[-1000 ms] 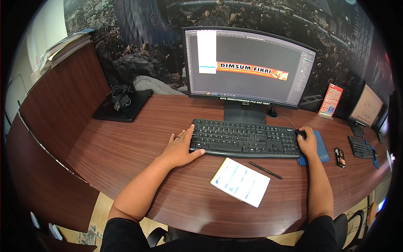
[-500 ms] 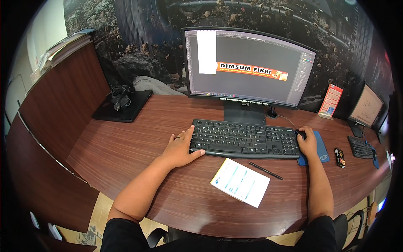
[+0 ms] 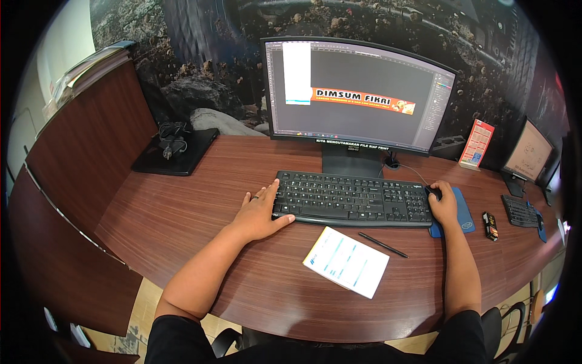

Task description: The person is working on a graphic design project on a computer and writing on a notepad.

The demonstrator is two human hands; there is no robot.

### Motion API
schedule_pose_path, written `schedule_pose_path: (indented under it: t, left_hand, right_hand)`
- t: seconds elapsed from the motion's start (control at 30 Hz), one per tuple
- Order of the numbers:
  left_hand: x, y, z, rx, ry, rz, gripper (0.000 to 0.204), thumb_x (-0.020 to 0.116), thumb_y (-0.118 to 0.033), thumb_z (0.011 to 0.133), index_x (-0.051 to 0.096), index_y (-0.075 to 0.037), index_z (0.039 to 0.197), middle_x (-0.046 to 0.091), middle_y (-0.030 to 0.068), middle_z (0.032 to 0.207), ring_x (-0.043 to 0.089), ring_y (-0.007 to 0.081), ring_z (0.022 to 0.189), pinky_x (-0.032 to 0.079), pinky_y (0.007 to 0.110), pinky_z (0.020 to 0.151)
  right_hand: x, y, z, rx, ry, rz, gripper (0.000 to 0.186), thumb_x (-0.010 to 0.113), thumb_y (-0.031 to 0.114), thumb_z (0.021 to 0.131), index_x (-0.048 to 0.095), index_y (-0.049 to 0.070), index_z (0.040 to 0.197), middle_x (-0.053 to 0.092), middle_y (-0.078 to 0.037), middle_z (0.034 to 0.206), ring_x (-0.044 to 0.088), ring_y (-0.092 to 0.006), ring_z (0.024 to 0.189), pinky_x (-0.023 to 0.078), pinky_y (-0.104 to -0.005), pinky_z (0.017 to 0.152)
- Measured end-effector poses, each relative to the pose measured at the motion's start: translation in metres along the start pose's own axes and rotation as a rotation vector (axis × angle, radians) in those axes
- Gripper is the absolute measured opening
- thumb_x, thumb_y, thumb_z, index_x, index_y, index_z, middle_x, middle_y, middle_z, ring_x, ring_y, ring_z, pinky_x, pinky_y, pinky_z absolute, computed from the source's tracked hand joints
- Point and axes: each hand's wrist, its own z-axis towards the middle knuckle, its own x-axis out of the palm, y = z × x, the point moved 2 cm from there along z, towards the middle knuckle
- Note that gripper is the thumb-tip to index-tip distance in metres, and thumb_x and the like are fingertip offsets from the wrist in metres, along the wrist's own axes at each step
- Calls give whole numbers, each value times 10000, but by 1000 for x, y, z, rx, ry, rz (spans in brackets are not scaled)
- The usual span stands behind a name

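At the left end of the black keyboard (image 3: pixel 354 199) rests my left hand (image 3: pixel 257 213), fingers spread, with the fingertips and thumb on its edge keys. A ring is on one finger. My right hand (image 3: pixel 445 206) is closed over a black computer mouse (image 3: pixel 434 193), which it partly hides, on a blue mouse pad (image 3: pixel 464 212). Behind the keyboard stands a curved monitor (image 3: pixel 364 73). Its screen shows a dark workspace with an orange banner design and a tall white panel at the upper left.
A notepad with a printed form (image 3: pixel 347 262) and a black pen (image 3: pixel 383 244) lie before the keyboard. To the right are a small dark box (image 3: pixel 490 226), a red desk calendar (image 3: pixel 477 144) and a second keyboard (image 3: pixel 520 212). A black device with coiled cable (image 3: pixel 176 151) sits left, by a wooden partition (image 3: pixel 91 127).
A blue strip now shows at the lower end of the white panel on the screen. Both hands stay in place; the view has shifted very slightly.
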Motion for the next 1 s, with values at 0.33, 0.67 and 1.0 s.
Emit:
schedule_pose_path:
  t: [0.33,0.67,1.0]
  left_hand:
    - [1,0,0,6,-17,-2,1071,668,-591,914,140,-6,1640,398,335,1569,374,422,1498,166,595,1254]
    - [1,0,-1,6,-21,-9,1085,676,-593,908,132,-11,1644,387,341,1576,354,421,1511,161,585,1256]
    - [-1,-3,-1,-1,-10,-1,1070,664,-586,924,133,3,1642,380,340,1582,330,421,1523,156,578,1258]
  right_hand:
    - [1,-2,0,8,-23,-40,269,663,88,817,670,49,1083,666,-137,1195,638,-362,1155,503,-424,991]
    - [0,-6,0,93,-67,-111,258,716,129,857,682,54,1102,667,-142,1175,641,-370,1129,509,-440,964]
    - [-1,0,-1,42,-43,-64,280,699,105,870,679,42,1142,663,-152,1177,639,-358,1135,496,-404,985]
